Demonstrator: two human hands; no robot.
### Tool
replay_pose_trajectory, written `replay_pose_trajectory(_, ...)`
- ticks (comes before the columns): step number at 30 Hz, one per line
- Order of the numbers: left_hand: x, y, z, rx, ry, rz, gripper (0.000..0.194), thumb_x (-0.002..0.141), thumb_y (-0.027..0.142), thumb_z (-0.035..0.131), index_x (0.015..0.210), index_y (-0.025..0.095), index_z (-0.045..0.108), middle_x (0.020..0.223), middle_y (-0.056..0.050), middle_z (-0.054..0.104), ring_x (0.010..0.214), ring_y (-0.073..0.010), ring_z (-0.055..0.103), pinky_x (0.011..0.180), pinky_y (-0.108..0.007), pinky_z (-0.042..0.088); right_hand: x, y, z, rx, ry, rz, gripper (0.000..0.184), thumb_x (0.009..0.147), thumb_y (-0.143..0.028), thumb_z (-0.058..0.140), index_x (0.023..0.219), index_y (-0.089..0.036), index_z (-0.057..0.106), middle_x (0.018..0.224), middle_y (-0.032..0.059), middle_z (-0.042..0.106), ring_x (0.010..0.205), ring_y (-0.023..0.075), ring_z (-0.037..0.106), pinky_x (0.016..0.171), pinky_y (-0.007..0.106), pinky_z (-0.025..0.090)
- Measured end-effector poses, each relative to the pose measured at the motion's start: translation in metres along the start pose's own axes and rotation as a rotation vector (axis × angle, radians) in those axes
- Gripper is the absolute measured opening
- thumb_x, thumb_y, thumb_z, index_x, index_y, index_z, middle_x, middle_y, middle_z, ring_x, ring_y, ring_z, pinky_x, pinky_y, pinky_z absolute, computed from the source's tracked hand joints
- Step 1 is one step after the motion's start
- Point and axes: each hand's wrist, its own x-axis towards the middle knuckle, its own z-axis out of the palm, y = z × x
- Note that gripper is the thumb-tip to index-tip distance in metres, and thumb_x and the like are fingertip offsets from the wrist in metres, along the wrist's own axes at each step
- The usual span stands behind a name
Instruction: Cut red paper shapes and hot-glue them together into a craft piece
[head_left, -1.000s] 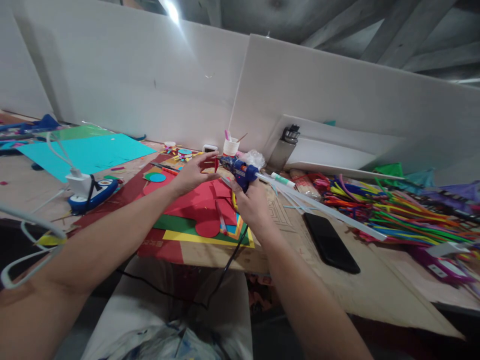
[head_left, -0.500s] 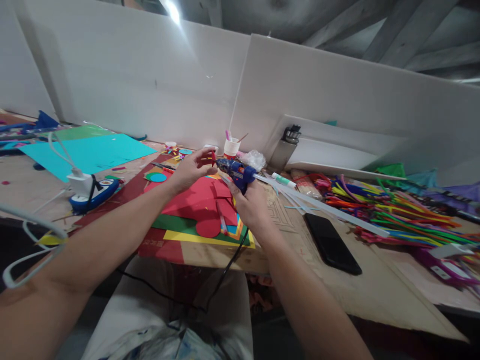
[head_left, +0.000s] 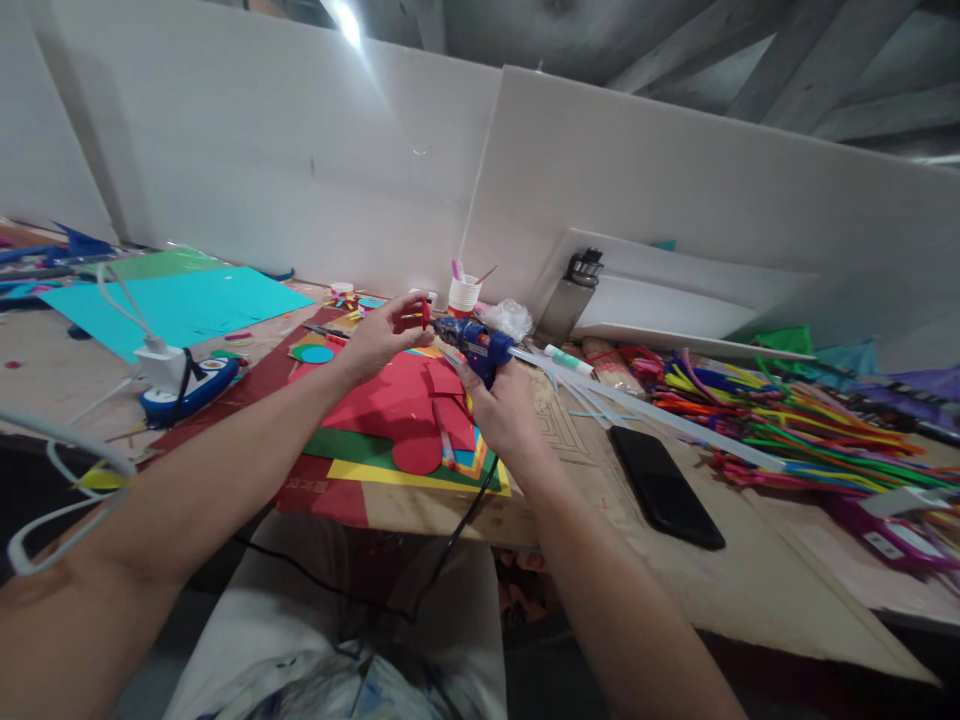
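Note:
My right hand [head_left: 504,400] is wrapped round the handle of a blue hot glue gun [head_left: 476,345]. A long whitish glue stick [head_left: 645,410] sticks out of its back end, and a black cord hangs below. The nozzle points left at a small red piece [head_left: 426,315], which my left hand [head_left: 386,340] pinches between fingertips; its exact kind is too small to tell. Whether nozzle and piece touch, I cannot make out. Under both hands lie red paper sheets [head_left: 367,400], with a red paper circle [head_left: 417,456] and green and yellow sheets beneath.
A black phone [head_left: 666,488] lies right of my forearm. Many coloured pipe cleaners [head_left: 795,410] are heaped at the right. Behind stand paper cups [head_left: 464,294] and a grey bottle [head_left: 570,300]. Turquoise paper [head_left: 195,305] and a blue power strip [head_left: 187,393] with a white charger are at left.
Almost nothing differs. My left hand and the red piece have shifted very slightly, while the glue gun stays nearly in place.

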Motion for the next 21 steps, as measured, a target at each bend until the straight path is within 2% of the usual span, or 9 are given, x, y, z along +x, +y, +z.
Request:
replay_pose_trajectory(3,-0.0005,0.0,0.0009,0.023,-0.004,0.001,0.069,0.069,0.032,0.085,0.133,0.019,0.064,0.136,-0.016,0.065,0.125,-0.0303,0.063,0.102,-0.045,0.056,0.0002,-0.0019,-0.0002,0.026,0.005,0.043,0.041,0.088,-0.046,0.055,0.114,-0.018,0.07,0.108,0.0143,0.077,0.1,0.034,0.071,0.09,0.049,0.056)
replay_pose_trajectory(8,-0.0015,-0.0004,0.0013,0.068,-0.025,0.004,0.073,0.068,0.033,0.085,0.136,0.02,0.064,0.136,-0.016,0.066,0.124,-0.0315,0.064,0.102,-0.049,0.055,0.0011,-0.0019,-0.0003,0.055,0.0,0.036,0.044,0.089,-0.046,0.056,0.122,-0.02,0.068,0.112,0.013,0.076,0.106,0.0332,0.07,0.096,0.049,0.054)
replay_pose_trajectory(16,-0.0009,0.0016,0.0007,0.039,-0.009,-0.011,0.07,0.068,0.034,0.085,0.133,0.021,0.065,0.136,-0.015,0.066,0.124,-0.0312,0.064,0.102,-0.047,0.055,0.0002,-0.0022,-0.0003,0.036,-0.003,0.04,0.041,0.088,-0.046,0.055,0.113,-0.018,0.07,0.104,0.0136,0.077,0.097,0.0337,0.071,0.09,0.049,0.056)
replay_pose_trajectory(21,0.0001,0.0014,-0.0005,0.027,-0.014,-0.001,0.067,0.07,0.034,0.084,0.133,0.02,0.064,0.132,-0.015,0.068,0.121,-0.0294,0.065,0.102,-0.047,0.055,-0.0006,-0.0031,-0.0005,0.029,-0.017,0.052,0.043,0.088,-0.048,0.055,0.115,-0.018,0.07,0.105,0.0142,0.077,0.096,0.0342,0.071,0.089,0.05,0.056)
